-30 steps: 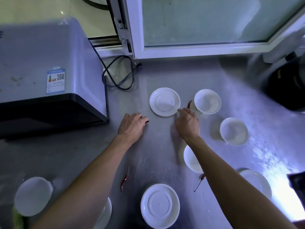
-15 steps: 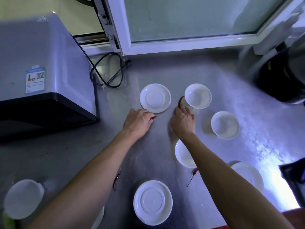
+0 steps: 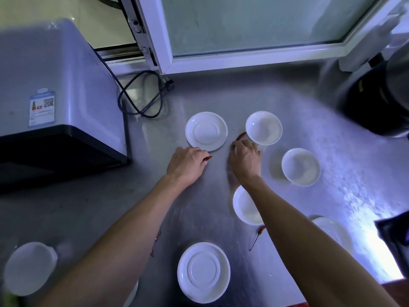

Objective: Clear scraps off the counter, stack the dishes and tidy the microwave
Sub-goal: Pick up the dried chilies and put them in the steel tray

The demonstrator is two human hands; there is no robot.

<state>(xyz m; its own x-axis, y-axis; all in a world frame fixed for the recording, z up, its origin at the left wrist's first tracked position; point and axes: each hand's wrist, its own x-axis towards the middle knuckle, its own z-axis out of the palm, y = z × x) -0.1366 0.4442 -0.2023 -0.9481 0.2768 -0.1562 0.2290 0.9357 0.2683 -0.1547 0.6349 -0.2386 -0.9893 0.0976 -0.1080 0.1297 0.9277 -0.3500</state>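
nearest to us we see a white plate [image 3: 203, 272] lying on the steel counter [image 3: 243, 96], between our 2 forearms. at the far left edge sits a blurred white lid-like dish [image 3: 29, 268]. just right of the plate a dried red chilli [image 3: 257, 237] lies on the bare metal, its thin stem pointing toward us, and another red chilli [image 3: 156, 241] peeks out beside our left forearm, mostly hidden by it. a white dish [image 3: 245, 207] is half covered by our right forearm, and another white dish [image 3: 332, 231] lies at the right under a bright glare.

further out, our left hand [image 3: 188, 165] rests knuckles up on the counter with its fingers curled over a red chilli tip [image 3: 207, 158] that pokes out at the fingertips. our right hand [image 3: 245, 159] lies beside it, fingers curled down onto a red chilli [image 3: 240, 136] that touches the rim of a white bowl [image 3: 263, 127]; we cannot tell whether it is pinched or only touched. a second white bowl [image 3: 300, 166] stands to the right of that hand.

just past our left hand lies a second white plate [image 3: 206, 130]. the microwave [image 3: 55, 96] stands at the left, its door side dark, with a black cable [image 3: 141, 96] looped behind it. a dark round appliance [image 3: 376, 103] sits at the far right, below the white window frame [image 3: 254, 60].
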